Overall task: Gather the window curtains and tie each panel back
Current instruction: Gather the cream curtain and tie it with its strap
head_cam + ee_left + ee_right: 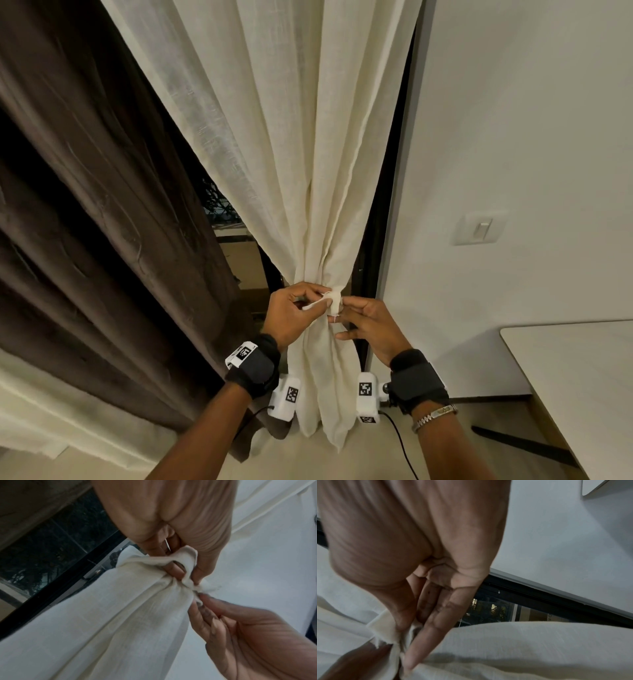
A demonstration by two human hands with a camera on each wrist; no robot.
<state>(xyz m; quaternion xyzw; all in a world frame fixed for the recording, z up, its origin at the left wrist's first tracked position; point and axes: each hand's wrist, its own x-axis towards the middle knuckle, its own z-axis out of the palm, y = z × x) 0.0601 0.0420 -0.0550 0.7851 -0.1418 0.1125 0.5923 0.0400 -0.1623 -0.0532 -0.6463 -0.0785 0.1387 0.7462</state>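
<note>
Between my hands (334,305), cream tie strip wrapped gathered cream curtain (318,342). Left hand (294,317) pinched strip end; right hand (371,325) fingers held knot. Risk, my judgement: slack would loosen wrap.

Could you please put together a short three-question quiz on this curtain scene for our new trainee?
1. True or false: the cream curtain is already gathered into a bunch at the level of the hands.
2. Which hand pinches the loose end of the tie strip? A) left hand B) right hand C) neither
3. Fill in: the panel hanging loose and not gathered on the left of the head view is the ____ curtain.

Key
1. True: its folds converge at the tie.
2. A: the left thumb and fingers pinch the end, while the right fingers work at the wrap.
3. Brown.
</note>
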